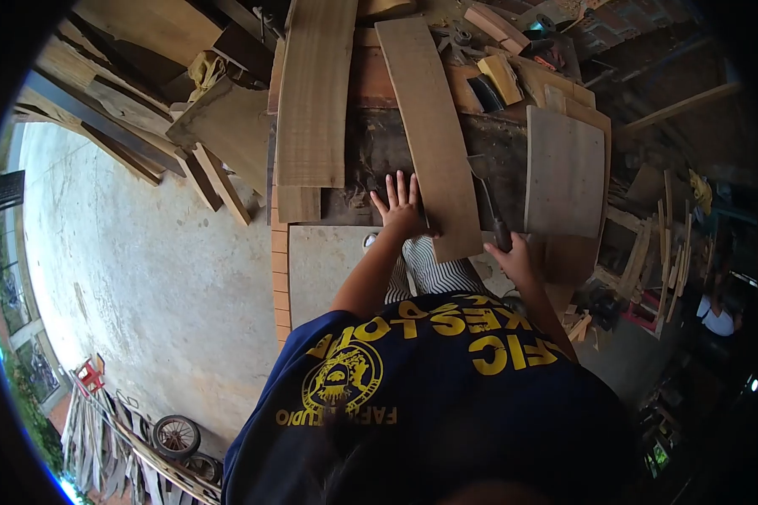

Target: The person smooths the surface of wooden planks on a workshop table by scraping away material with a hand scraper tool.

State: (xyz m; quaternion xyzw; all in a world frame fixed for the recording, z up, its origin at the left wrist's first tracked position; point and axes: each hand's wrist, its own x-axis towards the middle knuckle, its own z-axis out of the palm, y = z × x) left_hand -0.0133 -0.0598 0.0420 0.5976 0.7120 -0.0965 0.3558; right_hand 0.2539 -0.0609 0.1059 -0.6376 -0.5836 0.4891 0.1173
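Observation:
My left hand point(401, 210) lies with fingers spread on the dark bench top point(375, 147), close to the left edge of a long narrow board point(429, 126). The board's near end juts past the bench edge. My right hand point(514, 257) is wrapped round the dark handle of a thin metal tool point(492, 202). The tool's shaft points away from me, just right of the board. A wide board point(316, 101) lies on the bench to the left, and a greyish panel point(566, 172) lies to the right.
Wood blocks point(502, 80) and small tools sit at the bench's far right. Planks point(221, 181) lean at the left. Thin strips point(672, 252) stand at the right, near a person point(717, 316). Wheels point(177, 435) rest at the lower left.

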